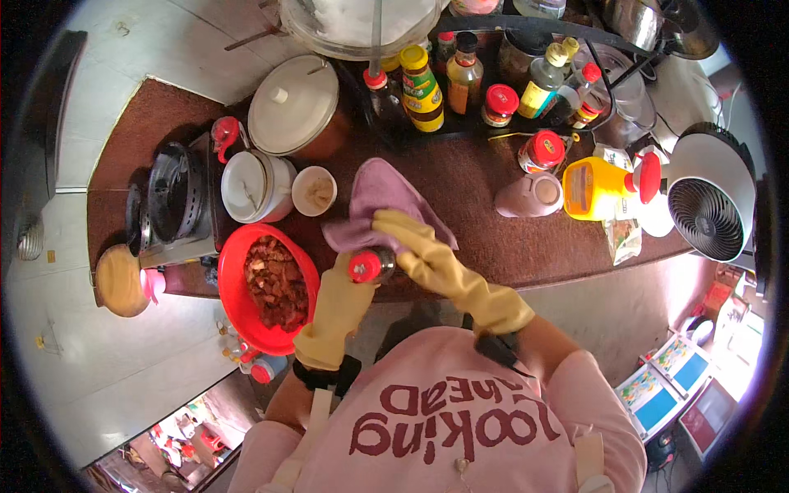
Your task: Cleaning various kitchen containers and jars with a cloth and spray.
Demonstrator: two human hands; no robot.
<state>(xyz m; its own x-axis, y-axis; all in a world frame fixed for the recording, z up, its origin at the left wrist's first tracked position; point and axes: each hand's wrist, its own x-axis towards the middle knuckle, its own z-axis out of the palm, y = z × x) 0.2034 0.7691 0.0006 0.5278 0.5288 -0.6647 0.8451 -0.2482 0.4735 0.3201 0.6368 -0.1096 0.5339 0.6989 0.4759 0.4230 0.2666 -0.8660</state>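
Note:
Both my hands wear yellow rubber gloves. My left hand [342, 296] grips a dark bottle with a red cap [365, 266], close to the counter's front edge. Against the side of that bottle, my right hand [419, 246] holds a purple cloth [394, 191], part of which spreads over the brown countertop [474, 179]. Left of my left hand stands a red plastic basin [231, 265] with dark reddish-brown chunks [277, 283] in it. A small white cup [314, 191] with pale contents is behind the basin.
Several sauce bottles and jars [422, 92] line the back. A lidded pot [293, 105] and a white lidded container [246, 188] stand at the left. On the right are a pink bottle [524, 196], a yellow jug [592, 188] and a fan [709, 197].

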